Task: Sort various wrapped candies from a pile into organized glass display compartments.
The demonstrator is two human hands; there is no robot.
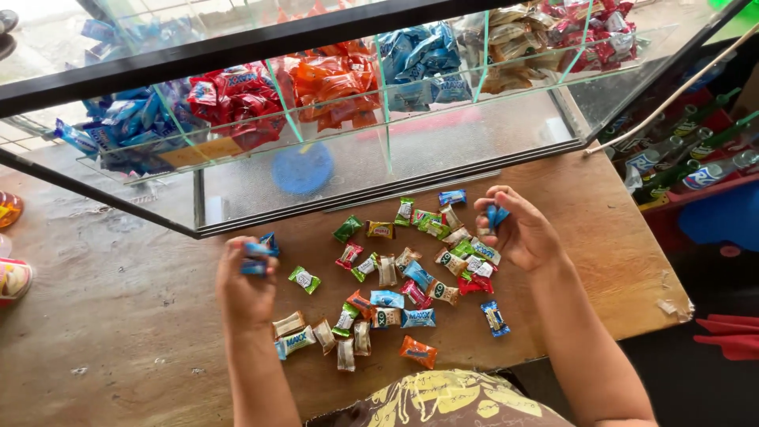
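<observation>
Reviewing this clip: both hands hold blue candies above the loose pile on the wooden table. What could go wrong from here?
1. The left hand pinches several blue candies at its fingertips; one could slip back into the mixed pile.
2. A blue candy lies near the table edge and could be knocked off, possibly by the right hand or its forearm.
3. The glass case stands close behind; a hand lifted quickly might strike its frame.

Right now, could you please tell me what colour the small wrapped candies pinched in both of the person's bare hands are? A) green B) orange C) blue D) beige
C: the left hand grips small blue wrapped candies at its fingertips, and the right hand pinches another blue wrapped candy above the mixed pile on the brown wooden table.
</observation>
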